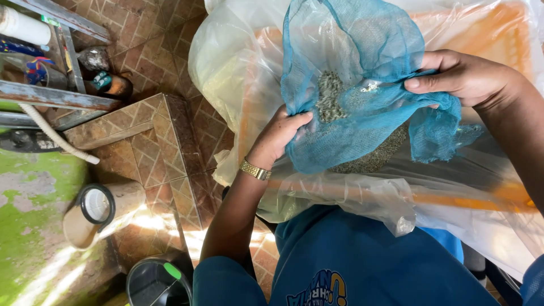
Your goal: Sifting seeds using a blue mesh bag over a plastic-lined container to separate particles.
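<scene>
A blue mesh net (362, 85) is stretched between my two hands over a large clear plastic bag (238, 68). A small heap of grey-green grains (330, 96) lies in the net, and more of the grains (379, 156) sit below it inside the bag. My left hand (277, 136), with a gold watch on the wrist, grips the net's lower left edge. My right hand (459, 76) pinches the net's right edge, fingers closed over the mesh.
Brown patterned tiles (164, 136) form a step to the left. A beige pipe with a black-ringed mesh end (96, 207) lies on a mossy green floor. A dark bucket (158, 280) stands at the bottom. A metal frame with clutter (51, 96) fills the upper left.
</scene>
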